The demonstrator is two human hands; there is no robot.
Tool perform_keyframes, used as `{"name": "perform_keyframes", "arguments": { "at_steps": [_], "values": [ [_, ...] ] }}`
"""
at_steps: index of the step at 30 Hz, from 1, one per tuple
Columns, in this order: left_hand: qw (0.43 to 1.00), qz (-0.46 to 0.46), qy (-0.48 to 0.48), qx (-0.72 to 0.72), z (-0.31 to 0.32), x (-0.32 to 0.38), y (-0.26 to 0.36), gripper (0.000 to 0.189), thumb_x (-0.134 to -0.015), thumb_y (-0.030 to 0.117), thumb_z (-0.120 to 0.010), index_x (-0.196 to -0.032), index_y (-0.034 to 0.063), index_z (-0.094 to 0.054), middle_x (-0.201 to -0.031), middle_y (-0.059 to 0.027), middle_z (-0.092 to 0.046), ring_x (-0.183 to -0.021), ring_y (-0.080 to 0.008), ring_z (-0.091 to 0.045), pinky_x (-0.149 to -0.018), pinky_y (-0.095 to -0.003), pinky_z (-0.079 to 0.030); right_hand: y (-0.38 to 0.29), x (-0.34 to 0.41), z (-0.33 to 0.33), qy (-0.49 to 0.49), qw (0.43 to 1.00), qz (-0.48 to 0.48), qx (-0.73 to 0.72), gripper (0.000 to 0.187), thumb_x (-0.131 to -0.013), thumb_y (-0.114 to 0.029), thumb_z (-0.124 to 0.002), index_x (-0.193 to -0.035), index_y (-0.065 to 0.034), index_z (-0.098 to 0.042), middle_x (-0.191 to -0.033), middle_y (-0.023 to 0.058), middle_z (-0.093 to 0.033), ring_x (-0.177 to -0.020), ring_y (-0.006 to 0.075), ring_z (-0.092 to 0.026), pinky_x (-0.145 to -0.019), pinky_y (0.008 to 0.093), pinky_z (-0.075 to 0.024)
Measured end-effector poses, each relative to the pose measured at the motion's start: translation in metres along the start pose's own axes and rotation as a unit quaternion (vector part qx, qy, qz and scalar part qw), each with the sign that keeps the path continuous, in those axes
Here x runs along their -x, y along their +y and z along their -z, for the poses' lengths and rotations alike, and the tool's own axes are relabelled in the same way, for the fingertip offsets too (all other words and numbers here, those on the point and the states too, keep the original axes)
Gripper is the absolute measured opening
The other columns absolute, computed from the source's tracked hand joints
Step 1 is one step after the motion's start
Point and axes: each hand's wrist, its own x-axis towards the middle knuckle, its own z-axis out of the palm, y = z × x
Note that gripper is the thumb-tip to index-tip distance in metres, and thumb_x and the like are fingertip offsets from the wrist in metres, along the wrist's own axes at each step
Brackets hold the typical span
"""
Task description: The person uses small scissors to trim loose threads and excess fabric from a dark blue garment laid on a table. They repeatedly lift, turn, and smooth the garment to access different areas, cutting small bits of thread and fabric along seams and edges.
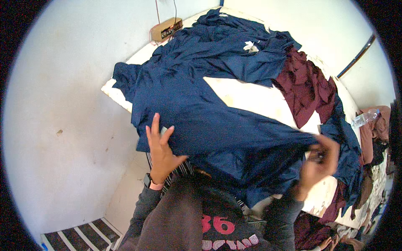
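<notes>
A large dark blue garment [201,116] lies spread over the near side of a white table [241,92] and hangs past its edge towards my body. My left hand [161,147] rests at its left part, fingers spread; a small pale thing shows between the fingers, too hidden to name. At the right, my right hand [322,157] is blurred, its fingers closed on the garment's pulled-out edge. Farther back, more blue cloth [201,47] lies crumpled, with a white tag [250,47] on it. Maroon cloth [306,84] lies right of that.
A brown box with wires [166,29] stands at the table's back left, by the wall. On the right lie more blue cloth [344,141], a clear plastic bottle [366,118] and brown cloth [380,125]. Another person's hands [329,243] show at the lower right. A slatted rack [81,235] stands lower left.
</notes>
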Motion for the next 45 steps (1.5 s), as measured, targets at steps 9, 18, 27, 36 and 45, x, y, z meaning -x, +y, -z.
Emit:
{"name": "perform_keyframes", "arguments": {
  "at_steps": [9,18,27,36,45],
  "values": [
    [0.954,0.083,0.273,0.094,0.076,-0.103,-0.057,0.033,-0.078,-0.005,-0.06,-0.11,0.0017,-0.067,-0.114,-0.0106,-0.073,-0.107,-0.02,-0.067,-0.096,-0.0319,-0.05,0.141,-0.118,0.183,0.369,0.925,0.064,0.066,0.026,-0.095,-0.013,-0.072,-0.114,0.005,-0.069,-0.107,0.0125,-0.074,-0.092,0.0207,-0.068,-0.082,0.03,-0.0542],
    [0.984,0.077,-0.059,0.149,0.015,-0.223,-0.056,0.044,-0.086,0.005,-0.073,-0.128,0.0046,-0.059,-0.111,-0.0156,-0.074,-0.099,-0.0229,-0.07,-0.086,-0.0304,-0.054,0.269,-0.144,0.083,0.052,0.939,-0.015,0.341,0.042,-0.089,-0.018,-0.064,-0.13,-0.0132,-0.062,-0.103,0.0213,-0.074,-0.094,0.0359,-0.073,-0.081,0.047,-0.0559],
    [0.95,0.043,-0.235,0.199,-0.001,-0.146,0.009,0.035,-0.089,0.014,-0.075,-0.121,0.0066,-0.064,-0.095,-0.0062,-0.072,-0.082,-0.0159,-0.067,-0.077,-0.0326,-0.053,0.113,-0.054,0.006,-0.24,0.966,-0.055,0.085,0.014,-0.094,-0.006,-0.065,-0.106,-0.001,-0.072,-0.099,0.0128,-0.075,-0.095,0.0216,-0.071,-0.084,0.0325,-0.0523],
    [0.942,-0.103,-0.302,0.101,-0.031,-0.119,0.014,0.05,-0.081,0.013,-0.078,-0.126,0.0059,-0.058,-0.131,-0.0185,-0.058,-0.122,-0.0403,-0.057,-0.103,-0.0427,-0.047,0.023,0.032,-0.074,-0.481,0.872,0.093,-0.007,0.04,-0.083,-0.022,-0.077,-0.122,-0.0179,-0.072,-0.093,0.0118,-0.074,-0.082,0.0277,-0.072,-0.07,0.0391,-0.0556],
    [0.94,-0.079,-0.323,0.081,-0.017,-0.112,-0.022,0.069,-0.073,0.01,-0.085,-0.132,0.005,-0.051,-0.135,-0.0181,-0.057,-0.129,-0.0365,-0.055,-0.107,-0.0396,-0.045,-0.041,0.017,-0.128,-0.409,0.858,0.097,-0.296,0.023,-0.08,-0.008,-0.066,-0.102,-0.0124,-0.07,-0.098,0.0084,-0.074,-0.091,0.0329,-0.071,-0.076,0.0434,-0.0565]
  ]
}}
